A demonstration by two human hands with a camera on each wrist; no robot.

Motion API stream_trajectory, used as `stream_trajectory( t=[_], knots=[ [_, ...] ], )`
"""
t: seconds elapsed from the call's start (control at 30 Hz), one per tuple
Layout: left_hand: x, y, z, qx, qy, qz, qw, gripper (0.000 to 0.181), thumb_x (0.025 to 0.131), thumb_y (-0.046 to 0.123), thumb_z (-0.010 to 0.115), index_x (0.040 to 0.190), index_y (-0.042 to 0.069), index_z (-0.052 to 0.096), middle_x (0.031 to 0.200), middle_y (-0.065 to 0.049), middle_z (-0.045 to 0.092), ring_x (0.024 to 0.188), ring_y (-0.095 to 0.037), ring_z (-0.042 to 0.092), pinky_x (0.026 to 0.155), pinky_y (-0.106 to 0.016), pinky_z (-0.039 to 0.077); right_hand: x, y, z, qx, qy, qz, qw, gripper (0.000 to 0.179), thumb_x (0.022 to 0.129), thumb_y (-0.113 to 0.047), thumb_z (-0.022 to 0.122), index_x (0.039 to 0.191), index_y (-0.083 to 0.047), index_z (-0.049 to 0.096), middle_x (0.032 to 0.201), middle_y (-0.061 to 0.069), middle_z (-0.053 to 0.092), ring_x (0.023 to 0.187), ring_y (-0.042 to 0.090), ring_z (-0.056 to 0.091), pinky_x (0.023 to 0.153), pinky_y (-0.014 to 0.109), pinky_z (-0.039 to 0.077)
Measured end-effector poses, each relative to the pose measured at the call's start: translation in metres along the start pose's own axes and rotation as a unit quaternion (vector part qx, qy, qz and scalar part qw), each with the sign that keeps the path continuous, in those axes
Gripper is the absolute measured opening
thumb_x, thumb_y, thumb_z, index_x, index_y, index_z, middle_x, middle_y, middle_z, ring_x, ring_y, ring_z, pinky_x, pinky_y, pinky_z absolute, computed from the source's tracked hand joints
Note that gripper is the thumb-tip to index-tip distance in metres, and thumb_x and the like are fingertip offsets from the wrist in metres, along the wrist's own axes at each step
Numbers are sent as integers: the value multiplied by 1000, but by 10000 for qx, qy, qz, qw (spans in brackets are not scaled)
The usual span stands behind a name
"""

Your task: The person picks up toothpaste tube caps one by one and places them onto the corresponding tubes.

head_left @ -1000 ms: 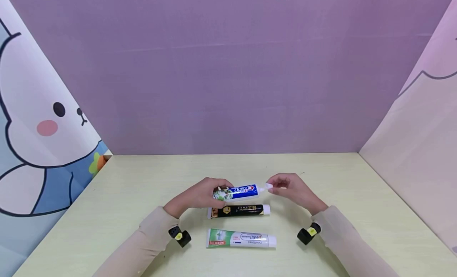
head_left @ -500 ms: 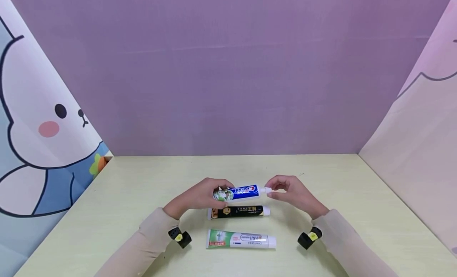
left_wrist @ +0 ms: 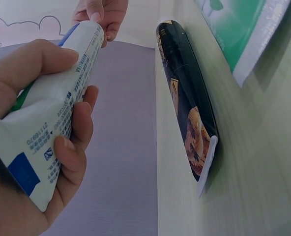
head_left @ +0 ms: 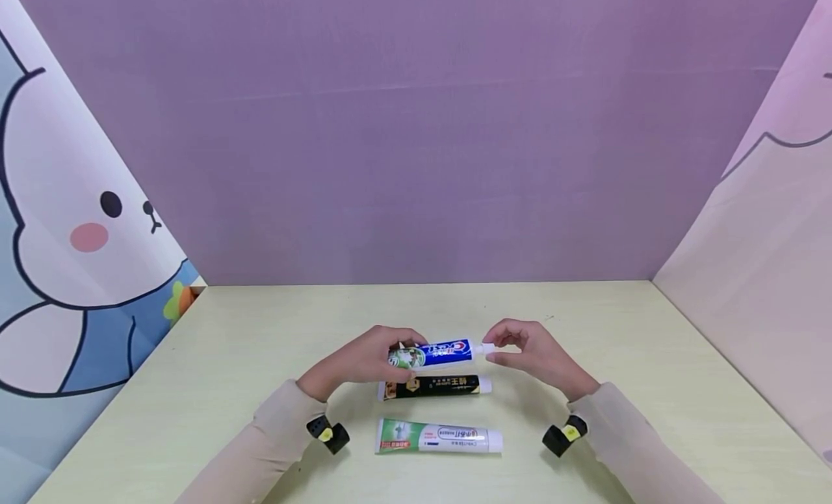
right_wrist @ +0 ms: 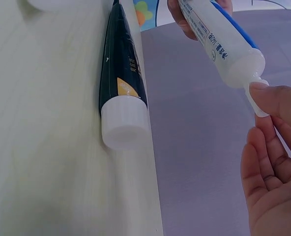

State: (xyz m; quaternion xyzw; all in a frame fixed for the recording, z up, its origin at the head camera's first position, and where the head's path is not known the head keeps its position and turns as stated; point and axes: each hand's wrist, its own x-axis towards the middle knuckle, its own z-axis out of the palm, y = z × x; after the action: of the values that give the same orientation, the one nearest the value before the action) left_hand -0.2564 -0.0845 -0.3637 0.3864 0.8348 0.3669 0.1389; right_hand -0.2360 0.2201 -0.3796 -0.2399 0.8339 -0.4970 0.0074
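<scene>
My left hand [head_left: 370, 354] grips a blue, white and green toothpaste tube [head_left: 447, 353] around its body, holding it above the table with its nozzle end to the right. In the left wrist view the thumb presses the tube's white back [left_wrist: 62, 91] and the fingers curl beneath. My right hand [head_left: 534, 351] pinches a small white cap [right_wrist: 256, 102] between thumb and forefinger at the nozzle. The cap lines up with the nozzle; the thumb hides part of it, so I cannot tell how far it is seated.
A black toothpaste tube [head_left: 448, 386] with a white cap lies on the table [head_left: 312, 461] just in front of the held tube. Nearer lies a green and white toothpaste tube [head_left: 448, 437], also capped. A purple panel [head_left: 416, 143] rises behind the table.
The white cap was tilted at the nozzle tip a second ago; the right hand has brought it down into line with the nozzle. The left hand keeps its grip almost unmoved.
</scene>
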Motion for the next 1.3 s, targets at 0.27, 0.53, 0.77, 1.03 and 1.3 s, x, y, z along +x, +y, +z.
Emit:
stream_trajectory(
  t=[0.27, 0.53, 0.77, 1.03, 1.3],
  knots=[
    [-1, 1, 0, -20, -32, 63, 10000, 42, 81, 13, 70, 122, 13, 59, 105, 2, 63, 83, -10, 57, 70, -24, 50, -1, 0, 2, -79, 12, 27, 10000, 18, 80, -9, 73, 97, -8, 67, 99, 5, 65, 90, 18, 59, 88, 36, 48],
    [0, 0, 3, 4, -36, 65, 10000, 43, 81, 12, 71, 122, 13, 59, 106, 2, 63, 85, -10, 57, 71, -24, 50, -1, 2, 3, -132, -5, 35, 9999, 18, 80, -12, 74, 97, -10, 68, 98, 2, 65, 90, 18, 58, 88, 40, 48],
    [0, -1, 3, 4, -29, 93, 10000, 43, 81, 12, 71, 122, 13, 59, 104, 1, 63, 84, -10, 57, 71, -24, 50, -1, 1, 3, -119, 12, -38, 9999, 17, 79, -9, 75, 95, -10, 69, 96, 3, 66, 87, 16, 59, 86, 40, 49],
    [0, -1, 4, 10, -54, 38, 10000, 43, 81, 14, 72, 123, 13, 59, 106, 1, 63, 86, -10, 58, 73, -24, 50, -2, -1, 3, -253, 49, -39, 9997, 18, 78, -11, 76, 95, -12, 71, 95, 1, 66, 84, 15, 58, 83, 39, 49],
    [0, 0, 5, 145, -70, 1, 9999, 44, 81, 17, 73, 122, 13, 59, 107, 1, 63, 87, -10, 57, 74, -23, 49, -3, 1, 2, -410, 30, -233, 9989, 17, 78, -11, 76, 95, -12, 72, 95, 2, 67, 83, 13, 59, 83, 39, 49]
  ],
)
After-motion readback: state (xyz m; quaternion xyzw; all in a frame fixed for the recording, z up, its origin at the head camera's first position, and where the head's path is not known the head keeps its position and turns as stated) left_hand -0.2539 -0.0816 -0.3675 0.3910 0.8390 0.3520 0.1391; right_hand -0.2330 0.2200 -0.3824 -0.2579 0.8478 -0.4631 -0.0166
